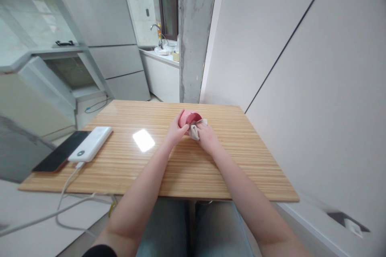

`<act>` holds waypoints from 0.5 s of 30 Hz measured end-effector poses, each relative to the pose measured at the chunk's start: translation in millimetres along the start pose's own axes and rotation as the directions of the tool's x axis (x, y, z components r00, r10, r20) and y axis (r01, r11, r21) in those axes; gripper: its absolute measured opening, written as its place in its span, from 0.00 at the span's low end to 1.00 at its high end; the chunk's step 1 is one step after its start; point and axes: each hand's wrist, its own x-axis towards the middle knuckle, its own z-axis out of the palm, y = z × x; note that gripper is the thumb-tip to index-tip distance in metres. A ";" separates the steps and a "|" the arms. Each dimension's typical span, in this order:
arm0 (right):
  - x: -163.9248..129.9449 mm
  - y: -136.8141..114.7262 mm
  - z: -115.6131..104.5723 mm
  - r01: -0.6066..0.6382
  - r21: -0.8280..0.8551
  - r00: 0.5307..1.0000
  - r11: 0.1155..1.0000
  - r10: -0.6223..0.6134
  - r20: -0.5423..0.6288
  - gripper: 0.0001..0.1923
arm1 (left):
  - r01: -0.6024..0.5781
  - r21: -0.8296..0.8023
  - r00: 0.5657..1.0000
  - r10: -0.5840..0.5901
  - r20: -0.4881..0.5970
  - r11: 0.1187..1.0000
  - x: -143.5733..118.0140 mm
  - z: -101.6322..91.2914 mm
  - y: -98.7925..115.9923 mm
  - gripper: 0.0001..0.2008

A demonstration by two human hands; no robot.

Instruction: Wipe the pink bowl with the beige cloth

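Nearest to the camera, two bare forearms come up from the bottom edge, over the lap in blue jeans [196, 229], and they lean toward each other until the hands meet near the middle of the wooden table [241, 160]. The left hand [175, 131] lies with its back up, and its fingers are curled around the left side of a pink cup [188, 118], which is tipped so that its opening faces to the right and a little toward the person. The right hand [207, 136] also shows its back; its fingers are closed on a light cloth [195, 131] and press it against the cup's mouth. The fingertips of both hands are hidden behind the cup and the cloth, so how far the cloth goes inside the cup cannot be told. A small corner of the cloth shows beside the cup on the right. On the left side of the table, well apart from the hands, a white power bank [90, 143] lies just beside a dark phone [62, 156], and a white cable [68, 184] hangs from it over the near edge. A bright spot of reflected light lies between them and the hands. Farther back stand a grey concrete pillar [196, 32] and a kitchen counter with a faucet [157, 32], small and hard to make out.
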 end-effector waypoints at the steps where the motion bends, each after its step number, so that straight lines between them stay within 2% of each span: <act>1: -0.2 -1.5 -2.3 -0.016 -0.025 1.000 1.000 0.016 -0.005 0.09 | 0.012 -0.011 1.000 -0.012 0.025 1.000 0.8 -2.2 -0.1 0.34; 4: -1.7 -4.2 -2.6 -0.027 -0.025 1.000 0.999 0.027 -0.001 0.09 | 0.042 -0.059 0.996 -0.037 0.081 0.997 0.8 -0.2 -0.8 0.35; 7: -2.9 -2.9 5.2 -0.022 0.046 1.000 0.999 0.023 -0.004 0.09 | 0.105 -0.164 0.994 -0.105 0.006 0.981 -2.6 12.4 -1.0 0.42; 9: -3.2 -1.2 10.5 -0.057 0.096 0.997 0.994 0.061 -0.041 0.11 | 0.099 -0.210 0.992 -0.113 -0.056 0.973 -5.3 21.4 -1.4 0.44; 11: -3.2 0.5 12.7 -0.072 0.145 0.995 0.987 0.080 -0.056 0.12 | 0.052 -0.178 0.994 -0.067 -0.083 0.983 -6.7 25.8 -2.5 0.43; 15: -2.7 4.4 3.9 0.001 0.207 1.000 0.978 -0.004 0.015 0.14 | 0.045 -0.027 0.995 -0.048 -0.087 0.999 -3.1 17.3 -4.5 0.37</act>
